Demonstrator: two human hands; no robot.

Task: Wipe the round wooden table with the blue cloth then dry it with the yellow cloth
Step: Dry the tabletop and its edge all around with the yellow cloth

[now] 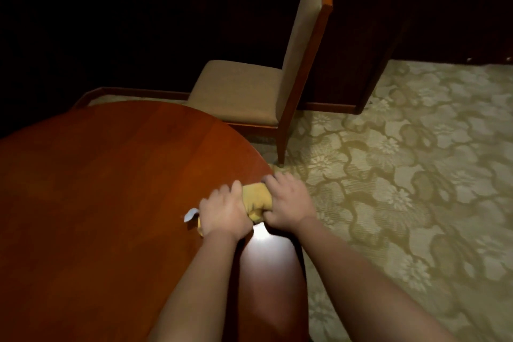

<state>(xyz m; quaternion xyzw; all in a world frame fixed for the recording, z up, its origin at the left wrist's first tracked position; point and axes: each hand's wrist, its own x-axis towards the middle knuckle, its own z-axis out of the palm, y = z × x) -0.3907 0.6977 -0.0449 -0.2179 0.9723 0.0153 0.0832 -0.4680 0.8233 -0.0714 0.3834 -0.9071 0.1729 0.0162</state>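
We look down at our two hands over the right edge of the table point(111, 189). Both grasp the yellow cloth point(256, 200), which is bunched into a short roll between them. Our left hand point(226, 209) curls its fingers over the left end of the roll, knuckles up. Our right hand point(288, 201) wraps the right end, with its thumb tucked under the near side of the roll. The cloth sits at the table's right rim, partly over the wood; whether it rests on the surface or is held just above it, we cannot tell. A small yellow corner pokes out below our left wrist, and a white tag point(191, 214) sticks out to the left of that hand, lying against the tabletop.

The tabletop is round, reddish-brown and glossy, with a bright glare spot just near our hands, between our forearms. Beyond the table, at the far right of it, stands a chair point(241, 91) with a tan padded seat and a tall tan back in a wooden frame, its seat turned toward the left. A pale carpet point(402, 161) with a flower pattern covers the floor on the right. The far wall is dark.
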